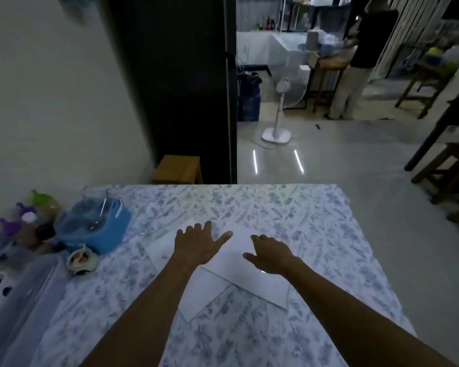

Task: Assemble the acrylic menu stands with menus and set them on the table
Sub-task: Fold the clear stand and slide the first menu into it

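Observation:
White menu sheets (252, 282) lie overlapping in the middle of the table (316, 234), which wears a blue floral cloth. A clear acrylic stand (170, 229) seems to lie flat just left of the sheets, its edges faint. My left hand (199, 242) hovers flat over the upper sheet, fingers spread, holding nothing. My right hand (272, 254) is over the same sheet to the right, fingers curled downward and apart, thumb pointing left. Whether either hand touches the paper is unclear.
A blue tub with a clear lid (96, 223) stands at the table's left, with a small round dish (81, 259), bottles and clutter beside it. Beyond the table are a wooden stool (178, 169), a dark cabinet, a standing fan (281, 109) and a person at a counter (355, 70).

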Tool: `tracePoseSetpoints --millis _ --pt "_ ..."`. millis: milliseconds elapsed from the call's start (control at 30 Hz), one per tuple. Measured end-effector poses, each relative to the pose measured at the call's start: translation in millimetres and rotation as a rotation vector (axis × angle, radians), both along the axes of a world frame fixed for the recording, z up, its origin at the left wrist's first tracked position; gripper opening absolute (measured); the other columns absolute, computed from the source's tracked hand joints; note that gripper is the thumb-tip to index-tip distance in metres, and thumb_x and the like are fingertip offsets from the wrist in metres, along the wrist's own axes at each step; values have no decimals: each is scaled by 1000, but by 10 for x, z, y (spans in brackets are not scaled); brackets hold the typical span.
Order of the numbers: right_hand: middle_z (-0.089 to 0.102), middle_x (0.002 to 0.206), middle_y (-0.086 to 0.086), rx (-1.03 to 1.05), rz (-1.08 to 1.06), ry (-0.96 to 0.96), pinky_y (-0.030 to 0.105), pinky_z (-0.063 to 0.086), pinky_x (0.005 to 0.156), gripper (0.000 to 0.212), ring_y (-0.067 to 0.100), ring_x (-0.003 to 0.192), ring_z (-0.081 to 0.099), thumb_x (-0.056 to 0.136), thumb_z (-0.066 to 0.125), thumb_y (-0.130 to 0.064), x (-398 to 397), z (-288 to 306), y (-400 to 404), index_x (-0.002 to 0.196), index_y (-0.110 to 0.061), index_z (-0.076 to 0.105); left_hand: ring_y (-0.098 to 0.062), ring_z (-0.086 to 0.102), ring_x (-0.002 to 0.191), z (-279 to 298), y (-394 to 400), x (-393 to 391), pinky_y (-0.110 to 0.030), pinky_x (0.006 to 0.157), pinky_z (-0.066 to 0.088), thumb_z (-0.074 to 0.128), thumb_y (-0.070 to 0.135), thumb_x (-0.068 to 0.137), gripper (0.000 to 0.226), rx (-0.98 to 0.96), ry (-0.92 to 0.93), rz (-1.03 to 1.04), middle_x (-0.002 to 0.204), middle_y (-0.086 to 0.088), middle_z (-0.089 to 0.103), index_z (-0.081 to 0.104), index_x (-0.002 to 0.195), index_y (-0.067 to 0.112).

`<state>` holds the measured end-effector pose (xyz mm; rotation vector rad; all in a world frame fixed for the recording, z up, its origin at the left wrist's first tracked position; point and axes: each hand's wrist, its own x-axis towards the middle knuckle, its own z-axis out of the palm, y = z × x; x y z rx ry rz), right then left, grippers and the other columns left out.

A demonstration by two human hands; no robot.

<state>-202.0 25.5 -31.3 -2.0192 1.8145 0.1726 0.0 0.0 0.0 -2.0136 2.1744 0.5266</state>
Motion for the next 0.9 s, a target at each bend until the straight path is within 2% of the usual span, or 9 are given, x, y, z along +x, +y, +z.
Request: tracePoseSetpoints --millis 133,233,300,367,433,500,633,733,900 --pt "47 142 17 75 -32 28 48 44 100 72 37 125 50 93 47 -59 85 -428 -76 145 -12 33 -36 38 142 -371 -199 -36 -54 117 21 12 87 82 101 55 -36 -35 158 -15 38 24 158 21" --pt "40 149 17 122 -61 39 48 41 104 82 37 131 44 87 56 -60 145 -846 -123 148 -13 27 -36 39 141 -762 -381 -76 -54 117 22 11 88 81 102 118 -41 -63 156 -16 41 28 156 20" --pt "25 157 20 130 -66 64 51 36 109 101 41 140 32 78 66 -63 177 -1071 -159 153 -16 16 -36 40 141 -988 -500 -85 -54 116 23 11 88 81 102 161 -53 -92 155 -16 41 28 156 20" --pt "5 162 24 152 -52 96 57 26 114 123 46 148 12 68 73 -67 226 -1250 -199 156 -21 0 -37 40 141 -1166 -621 -86 -53 116 24 11 88 81 103 193 -51 -104 156 -17 40 28 156 20" --pt "-11 162 26 156 -37 125 60 17 116 135 49 149 -3 61 77 -70 280 -1366 -263 155 -27 -10 -37 38 142 -1286 -760 -99 -52 116 24 12 87 82 101 214 -44 -116 158 -18 36 27 156 19" --pt "-18 160 26 143 -26 151 61 15 117 142 49 148 -8 55 79 -71 294 -1432 -350 155 -28 -13 -39 34 143 -1386 -912 -137 -52 115 27 18 86 84 99 192 -13 -115 160 -19 30 27 155 18" --pt "-18 160 27 158 -30 136 60 17 117 144 51 147 -9 53 82 -68 266 -1485 -462 155 -26 -10 -46 31 140 -1480 -1157 -257 -51 110 36 36 81 85 97 197 75 -53 159 -25 22 21 156 16" --pt "-16 161 26 160 -43 119 60 19 117 140 50 147 -9 55 82 -67 265 -1501 -494 155 -27 -8 -47 33 136 -1530 -1281 -272 -50 106 39 39 79 85 97 199 62 -28 155 -26 26 21 155 15" --pt "-6 160 27 165 -85 137 63 25 114 131 53 146 -2 55 83 -66 271 -1485 -513 152 -24 6 -47 47 129 -1604 -1315 -262 -48 103 42 45 63 94 82 213 185 100 150 -27 29 22 153 10"
